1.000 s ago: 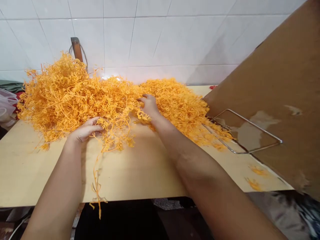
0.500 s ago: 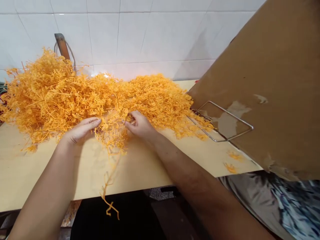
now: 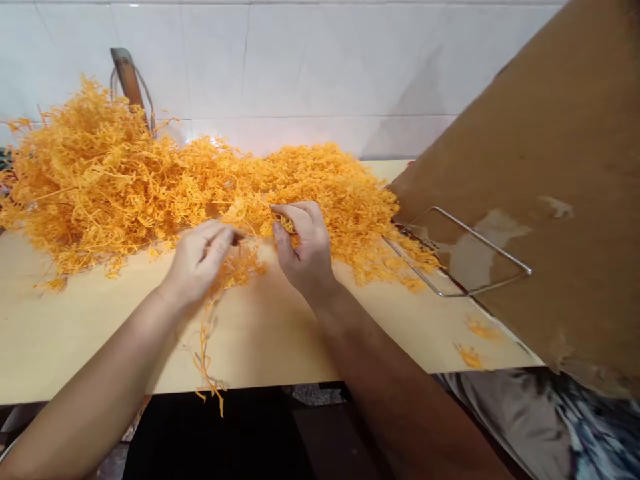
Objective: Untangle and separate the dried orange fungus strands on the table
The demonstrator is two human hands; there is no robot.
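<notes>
My left hand is closed, thumb pressed to the fingers, on an orange branching sprig. Thin stems of the sprig hang down over the table's front edge. To its right, my right hand is curved, with a gap between thumb and fingertips. Orange strands show through that gap, and nothing is clearly gripped there. Just beyond both hands lies a long heap of orange frizzy sprigs, tallest at the left and flatter at the right.
The pale yellow tabletop runs along a white tiled wall. A large cardboard sheet leans at the right, with a bent metal wire frame by its foot. Loose orange bits lie nearby. A wooden-handled tool rises behind the heap.
My left hand has moved right and turned over with the sprig, whose hanging stems have shifted up slightly. My right hand has moved right, and its thumb and fingers have parted.
</notes>
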